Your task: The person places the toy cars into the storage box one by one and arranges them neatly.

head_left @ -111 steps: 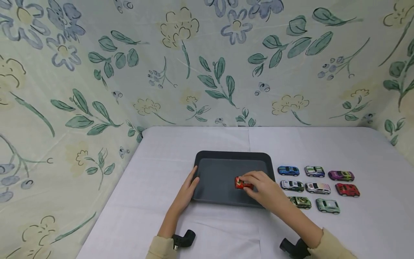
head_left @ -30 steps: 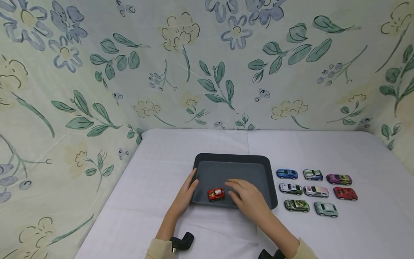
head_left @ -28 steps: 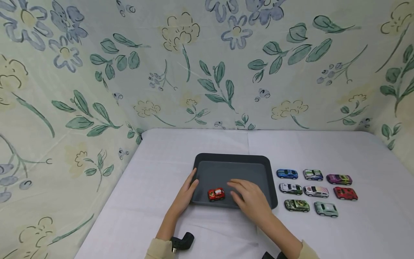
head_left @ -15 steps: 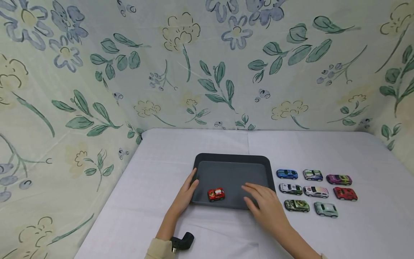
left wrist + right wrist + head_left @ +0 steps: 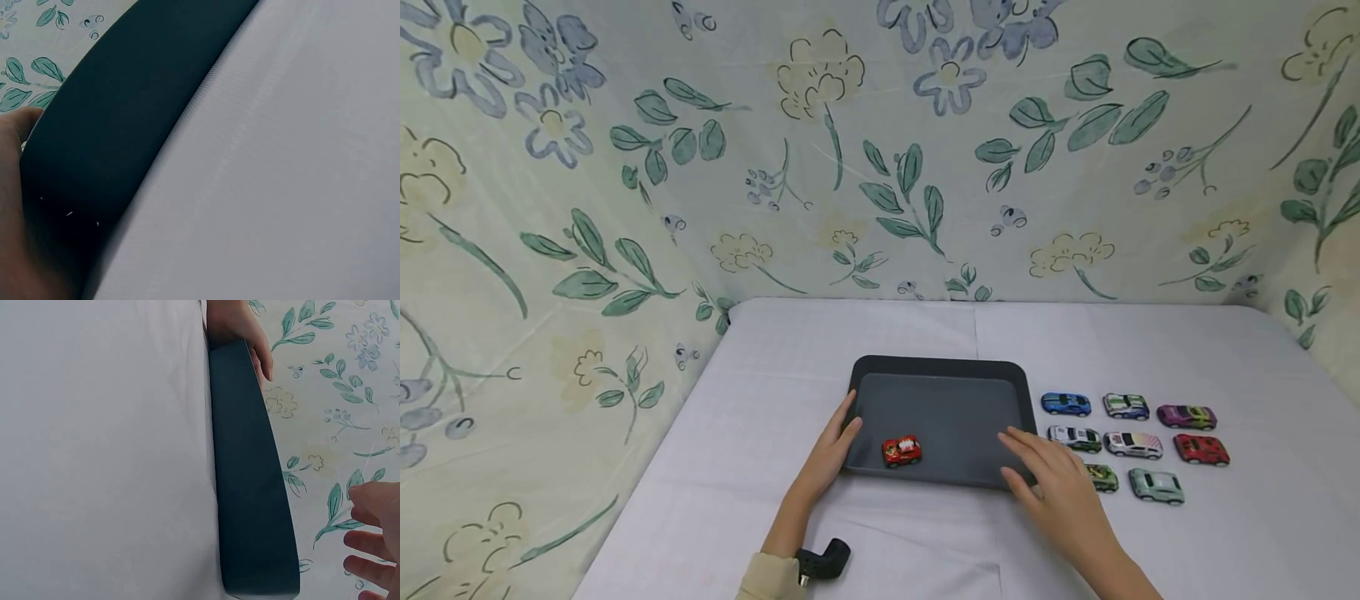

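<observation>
A red toy car (image 5: 901,451) sits in the front left part of the dark grey tray (image 5: 947,400). My left hand (image 5: 824,457) rests against the tray's left end, fingers straight along the rim; the left wrist view shows the tray's outer wall (image 5: 119,106) beside it. Over the tray's front right corner hovers my right hand (image 5: 1060,492), with spread fingers (image 5: 369,540) and nothing held. It partly covers a green camouflage toy car (image 5: 1102,477) and comes close to a white-and-black toy car (image 5: 1075,437).
Right of the tray, toy cars stand in loose rows on the white cloth (image 5: 1247,517): blue (image 5: 1066,404), white-and-green (image 5: 1126,406), purple (image 5: 1186,416), white-and-pink (image 5: 1132,444), red (image 5: 1202,449) and pale green (image 5: 1156,486). A floral curtain (image 5: 880,150) hangs behind.
The red toy car, earlier in my right hand's fingers, now stands farther left in the tray, let go. My right hand has moved right to the tray's edge; my left hand stays put.
</observation>
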